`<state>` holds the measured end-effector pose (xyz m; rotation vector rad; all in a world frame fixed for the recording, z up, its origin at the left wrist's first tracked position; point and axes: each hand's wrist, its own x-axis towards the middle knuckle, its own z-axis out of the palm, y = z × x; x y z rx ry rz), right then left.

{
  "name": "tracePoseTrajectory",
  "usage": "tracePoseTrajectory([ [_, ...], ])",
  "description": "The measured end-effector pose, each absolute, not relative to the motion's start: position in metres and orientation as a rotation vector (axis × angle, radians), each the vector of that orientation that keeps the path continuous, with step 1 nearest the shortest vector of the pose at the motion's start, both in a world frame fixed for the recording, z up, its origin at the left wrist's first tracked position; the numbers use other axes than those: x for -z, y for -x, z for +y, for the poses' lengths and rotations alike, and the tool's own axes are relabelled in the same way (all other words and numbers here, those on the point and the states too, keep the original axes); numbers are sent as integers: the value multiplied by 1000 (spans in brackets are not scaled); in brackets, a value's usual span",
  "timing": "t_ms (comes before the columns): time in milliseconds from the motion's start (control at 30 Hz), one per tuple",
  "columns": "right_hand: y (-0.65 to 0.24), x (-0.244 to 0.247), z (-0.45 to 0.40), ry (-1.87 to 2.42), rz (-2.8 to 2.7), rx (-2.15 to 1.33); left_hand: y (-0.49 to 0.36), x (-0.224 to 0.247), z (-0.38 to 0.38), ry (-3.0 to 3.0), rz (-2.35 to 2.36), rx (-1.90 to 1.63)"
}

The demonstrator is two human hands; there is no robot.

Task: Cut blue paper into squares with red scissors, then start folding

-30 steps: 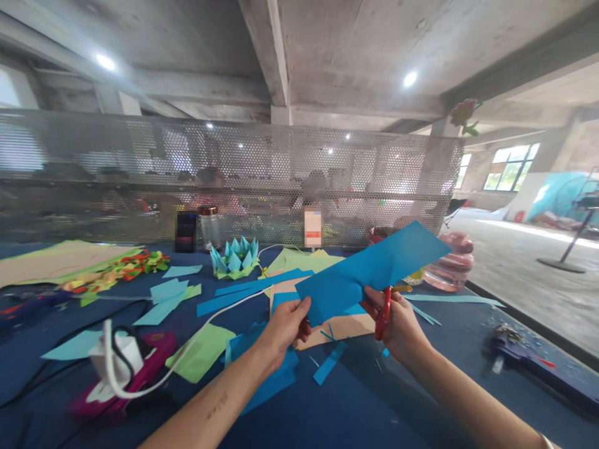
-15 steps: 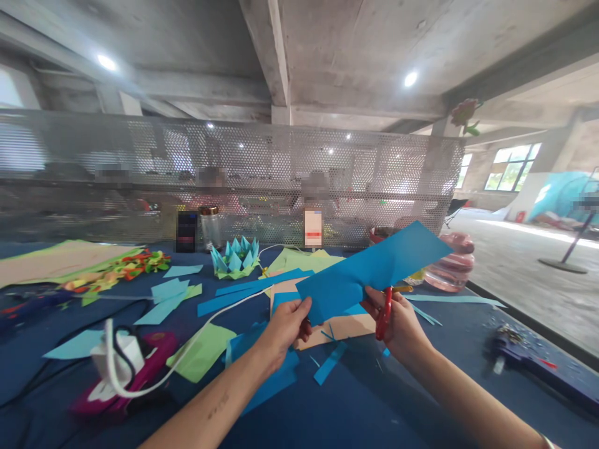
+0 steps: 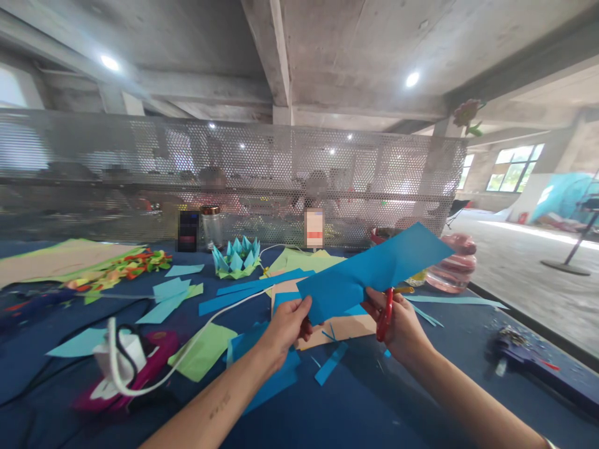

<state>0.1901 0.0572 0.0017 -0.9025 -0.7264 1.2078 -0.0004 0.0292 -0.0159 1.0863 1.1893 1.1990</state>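
A long blue strip of paper (image 3: 374, 265) is held up slantwise in front of me, its right end higher. My left hand (image 3: 289, 327) pinches its lower left corner between thumb and fingers. At the strip's lower edge, right of the middle, my right hand (image 3: 397, 318) is closed around red-handled scissors (image 3: 384, 317); its fingertips touch the paper. The scissor blades cannot be made out. Behind the right thumb pokes a small yellow-orange piece (image 3: 404, 290). Under the hands lie a tan sheet (image 3: 322, 337), blue sheets (image 3: 271, 380) and a small blue offcut (image 3: 331, 363).
A folded blue-green paper crown (image 3: 236, 259) stands at the back. To the left are a magenta power strip (image 3: 154, 358) with a white cable, and green paper (image 3: 203, 352). A propped phone (image 3: 314, 227), a pink bottle (image 3: 452, 265) and a dark-blue glue gun (image 3: 533, 358) surround the work area.
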Motion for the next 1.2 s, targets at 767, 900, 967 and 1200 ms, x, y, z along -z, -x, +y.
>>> tracePoseTrajectory([
  [767, -190, -1, 57, 855, -739, -1241, 3, 25, 34, -1153, 1185, -1220],
  [900, -190, 0, 56, 842, -743, -1241, 3, 24, 33, -1140, 1195, -1211],
  [967, -190, 0, 56, 837, -745, -1237, 3, 25, 34, -1143, 1199, -1211],
  [1200, -188, -3, 53, 836, -732, -1238, 4, 25, 33, -1141, 1218, -1217],
])
